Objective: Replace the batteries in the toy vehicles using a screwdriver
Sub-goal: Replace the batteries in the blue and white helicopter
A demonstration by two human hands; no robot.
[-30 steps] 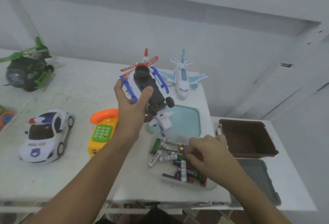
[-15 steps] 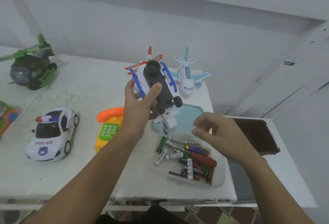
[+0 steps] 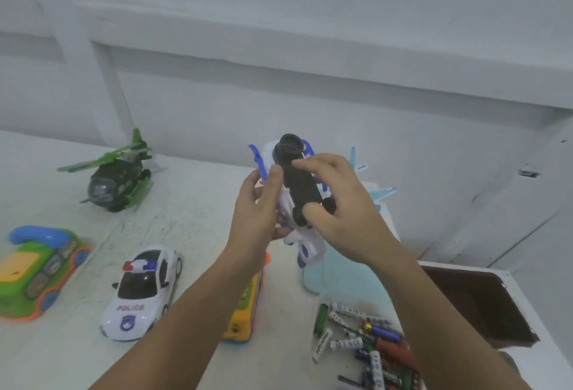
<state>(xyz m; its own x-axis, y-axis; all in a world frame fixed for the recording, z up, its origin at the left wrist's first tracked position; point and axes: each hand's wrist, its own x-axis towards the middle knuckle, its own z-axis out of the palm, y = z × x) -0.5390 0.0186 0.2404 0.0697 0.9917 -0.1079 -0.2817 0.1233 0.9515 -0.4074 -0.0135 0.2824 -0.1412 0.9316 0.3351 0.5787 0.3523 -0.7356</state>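
Toy helicopter (image 3: 299, 185): white and blue, held belly-up in the air above the table (image 3: 192, 219). Its black underside faces the camera. The rotor and much of the body are hidden behind both hands.
Battery compartment: blurred; I cannot tell whether it is open or closed.
Left hand (image 3: 257, 212): grips the helicopter's left flank from below, thumb up along the black underside, fingers wrapped behind.
Right hand (image 3: 344, 212): fingers curled, pinching the black underside between forefinger at the top and thumb by the wheels. The palm is turned away, so anything in it is unseen.
Batteries (image 3: 345, 343): a loose heap at lower right, overlapping and cut off by the bottom edge; not countable. A red cylinder lies among them, unidentified.
Toy airplane (image 3: 383, 194): one, mostly hidden behind the right hand.
Orange phone (image 3: 245, 312): one, largely covered by the left forearm.
Green phone (image 3: 40, 268): one, cut off at the left edge.
Police car (image 3: 145, 290): one, in full view.
Green helicopter (image 3: 117, 178): one, at the far left.
Brown tray (image 3: 477, 299): one, at the right, partly hidden by the right forearm.
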